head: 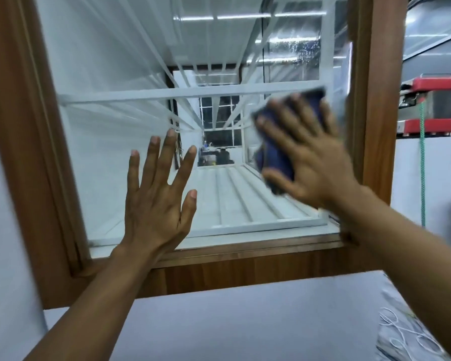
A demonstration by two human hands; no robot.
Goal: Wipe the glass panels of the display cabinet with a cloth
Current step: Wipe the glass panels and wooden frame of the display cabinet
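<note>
The display cabinet has a brown wooden frame (380,126) around a glass panel (110,126) that reflects white shelving and ceiling lights. My left hand (159,204) lies flat against the lower middle of the glass, fingers spread and straight. My right hand (307,155) presses a dark blue cloth (276,157) against the right part of the panel with straight spread fingers; most of the cloth is hidden under the hand and it looks blurred. Wet streaks (300,50) show on the glass at the upper right.
A pale grey surface (219,321) lies below the cabinet's wooden base. A red and grey object (438,105) and a hanging green rope (422,165) are to the right of the frame. White cables (406,334) lie at the bottom right.
</note>
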